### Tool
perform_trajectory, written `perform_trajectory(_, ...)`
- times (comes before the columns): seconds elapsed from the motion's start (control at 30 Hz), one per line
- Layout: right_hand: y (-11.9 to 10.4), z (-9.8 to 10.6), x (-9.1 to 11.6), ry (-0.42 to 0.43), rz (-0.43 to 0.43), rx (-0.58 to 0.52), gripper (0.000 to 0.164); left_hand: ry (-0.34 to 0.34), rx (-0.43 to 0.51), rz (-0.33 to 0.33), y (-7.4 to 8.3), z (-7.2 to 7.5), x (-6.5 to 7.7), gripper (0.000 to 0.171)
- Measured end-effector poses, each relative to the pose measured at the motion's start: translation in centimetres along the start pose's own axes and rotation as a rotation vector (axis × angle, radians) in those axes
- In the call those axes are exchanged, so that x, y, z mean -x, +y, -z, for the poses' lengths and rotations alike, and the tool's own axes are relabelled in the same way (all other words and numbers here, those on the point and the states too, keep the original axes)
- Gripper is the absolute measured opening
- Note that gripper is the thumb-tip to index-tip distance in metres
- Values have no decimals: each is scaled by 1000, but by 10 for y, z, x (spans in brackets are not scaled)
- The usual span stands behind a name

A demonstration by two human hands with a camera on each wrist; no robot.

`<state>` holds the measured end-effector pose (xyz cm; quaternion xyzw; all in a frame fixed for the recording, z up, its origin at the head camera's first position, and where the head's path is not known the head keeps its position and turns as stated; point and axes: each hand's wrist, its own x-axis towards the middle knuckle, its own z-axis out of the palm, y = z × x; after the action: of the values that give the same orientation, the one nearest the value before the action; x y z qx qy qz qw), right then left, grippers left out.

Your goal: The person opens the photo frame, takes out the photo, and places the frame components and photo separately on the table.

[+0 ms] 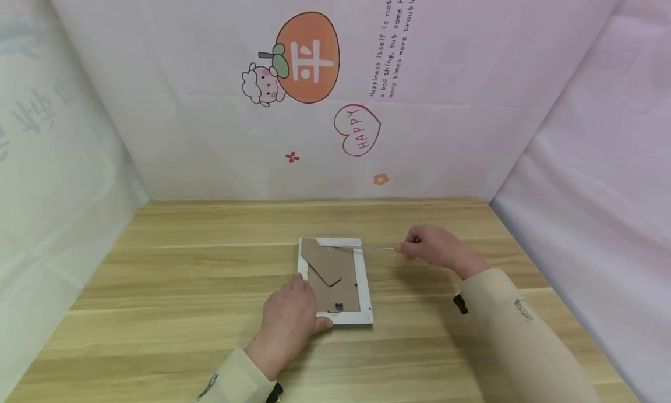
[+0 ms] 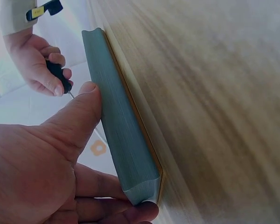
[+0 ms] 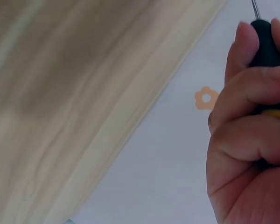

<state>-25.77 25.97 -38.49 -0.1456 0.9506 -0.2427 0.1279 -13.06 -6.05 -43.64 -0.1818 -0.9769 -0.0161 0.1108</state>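
Note:
A white picture frame [image 1: 363, 286] lies face down on the wooden table, its brown backing and folded stand [image 1: 321, 262] facing up. At its near left corner my left hand [image 1: 290, 313] grips it, thumb along the near edge and fingers on the left side. In the left wrist view the frame's edge [image 2: 119, 112] looks blue-green between thumb and fingers. My right hand [image 1: 432, 246], to the right of the frame, holds a screwdriver [image 3: 267, 49] by its dark handle. The thin shaft [image 1: 374, 248] points left, with its tip over the far part of the backing.
The wooden table [image 1: 183, 286] meets a white printed cloth wall [image 1: 220, 152] at the back. More pale cloth hangs at the left [image 1: 63, 176] and right [image 1: 592, 176] sides. A small dark metal tab [image 1: 339, 307] sits near the backing's near edge.

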Motion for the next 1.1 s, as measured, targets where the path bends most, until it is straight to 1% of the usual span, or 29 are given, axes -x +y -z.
perform_trajectory(0.1, 0, 8, -8, -54, -24, -38, 43, 6, 0, -4, 0, 0, 0, 88)
perform_trajectory(0.17, 0, 14, -12, -86, -40, -41, 43, 9, -3, -6, 0, 1, 0, 88)
perform_trajectory(0.27, -1, 17, -14, -105, -47, -51, 43, 14, -10, -7, 0, 1, 0, 89)
perform_trajectory(0.37, -2, 12, -9, -68, -39, -29, 42, 22, -13, -9, 0, 1, 1, 88)
perform_trajectory(0.57, -4, -10, 10, 77, 26, 75, 36, 57, -36, -24, 0, -1, 1, 88)
perform_trajectory(0.63, -5, -15, 17, 121, 50, 100, 34, 55, -39, -25, 0, -1, 1, 89)
perform_trajectory(0.73, -6, -20, 26, 177, 66, 130, 33, 36, -18, -10, 0, -1, 1, 89)
perform_trajectory(0.93, -7, -27, 33, 228, 98, 182, 30, 0, 7, 12, 0, -1, 1, 89)
perform_trajectory(1.1, -8, -31, 33, 252, 113, 191, 26, 6, 11, 2, 1, 0, 2, 89)
